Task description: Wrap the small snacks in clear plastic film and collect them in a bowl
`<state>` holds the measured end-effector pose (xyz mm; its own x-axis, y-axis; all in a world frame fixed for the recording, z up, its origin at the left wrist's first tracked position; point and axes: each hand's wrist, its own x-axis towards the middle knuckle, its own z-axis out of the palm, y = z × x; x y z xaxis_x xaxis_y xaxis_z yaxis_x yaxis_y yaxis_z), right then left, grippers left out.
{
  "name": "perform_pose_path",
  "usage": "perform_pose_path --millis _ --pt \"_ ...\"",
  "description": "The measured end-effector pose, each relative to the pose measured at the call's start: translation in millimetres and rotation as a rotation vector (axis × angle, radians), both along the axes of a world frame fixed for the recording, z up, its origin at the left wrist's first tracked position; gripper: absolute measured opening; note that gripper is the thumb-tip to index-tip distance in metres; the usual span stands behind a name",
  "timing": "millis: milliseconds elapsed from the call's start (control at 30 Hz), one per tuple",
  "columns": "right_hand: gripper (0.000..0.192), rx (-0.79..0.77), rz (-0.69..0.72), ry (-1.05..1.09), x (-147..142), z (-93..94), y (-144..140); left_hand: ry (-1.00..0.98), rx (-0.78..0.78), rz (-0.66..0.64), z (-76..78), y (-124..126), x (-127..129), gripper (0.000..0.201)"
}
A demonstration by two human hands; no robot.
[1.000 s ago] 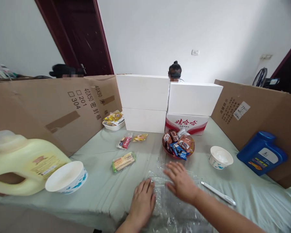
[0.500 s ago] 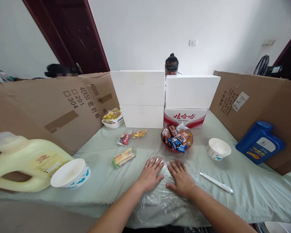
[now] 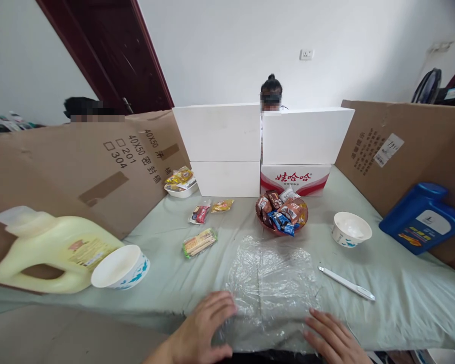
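A clear, crinkled plastic bag [image 3: 267, 283] lies flat on the green tablecloth, its lower end at the table's front edge. At its left side is my left hand [image 3: 205, 323], fingers slightly bent and thumb apart, holding nothing. My right hand [image 3: 333, 336] is by the bag's lower right corner with the fingers spread, partly cut off by the frame; I cannot tell whether it touches the bag. Beyond the bag stands a red bowl [image 3: 265, 228] full of wrapped snacks [image 3: 284, 212]. A white utility knife [image 3: 347, 284] lies to the right of the bag.
Left are a yellow jug [image 3: 109, 233], a paper bowl [image 3: 136, 270], packaged sticks [image 3: 199, 242], two small snack packs and a white dish [image 3: 187, 192] of snacks. Right are another paper bowl [image 3: 341, 240] and a blue bottle [image 3: 405, 217]. Cardboard [image 3: 53, 156] and white boxes [image 3: 223, 134] wall the table; two people sit behind.
Both hands have drawn back toward me from the middle of the bag and moved apart to its two sides. More of the bag shows now. The camera view has shifted a little.
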<state>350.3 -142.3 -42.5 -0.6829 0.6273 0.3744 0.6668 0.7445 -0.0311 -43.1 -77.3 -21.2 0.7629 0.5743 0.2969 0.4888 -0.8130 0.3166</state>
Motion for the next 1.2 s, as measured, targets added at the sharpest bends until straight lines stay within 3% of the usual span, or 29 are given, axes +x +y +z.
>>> perform_pose_path --millis 67,167,233,433,567,667,733,833,967,1200 --pt "0.060 0.131 -0.002 -0.020 -4.1 -11.1 -9.0 0.117 0.020 -0.046 -8.1 -14.3 -8.6 0.063" --pt "0.037 0.235 -0.055 -0.035 -15.5 -17.6 -9.0 0.122 0.078 -0.028 -15.9 -20.5 -8.3 0.029" --pt "0.020 0.204 -0.059 -0.025 -22.2 -13.4 -5.8 0.072 0.090 -0.005 -13.7 -18.7 -3.3 0.022" --pt "0.017 -0.099 -0.061 0.164 -20.9 10.4 -7.6 0.012 -0.086 -0.013 6.2 -20.5 7.2 0.015" --pt "0.019 -0.328 -0.106 0.351 -10.9 14.0 -13.5 -0.050 -0.303 0.115 17.4 -24.6 12.4 0.014" --pt "0.021 -0.532 -0.250 0.504 -6.8 10.9 -5.5 -0.125 -0.607 0.241 29.4 -11.3 20.6 0.018" --pt "0.024 -0.612 -0.401 0.602 -7.6 7.8 10.0 -0.146 -0.688 0.333 35.5 6.9 27.5 0.014" --pt "0.031 -0.628 -0.590 0.680 -14.8 3.0 43.3 -0.098 -0.551 0.508 34.6 38.4 38.3 0.008" --pt "0.038 -0.557 -0.697 0.666 -27.8 -0.8 80.9 -0.045 -0.392 0.690 17.8 66.8 50.6 0.015" --pt "0.042 -0.535 -0.784 0.342 -36.0 -2.1 99.1 -0.018 -0.301 0.768 -5.6 81.5 53.7 0.023"
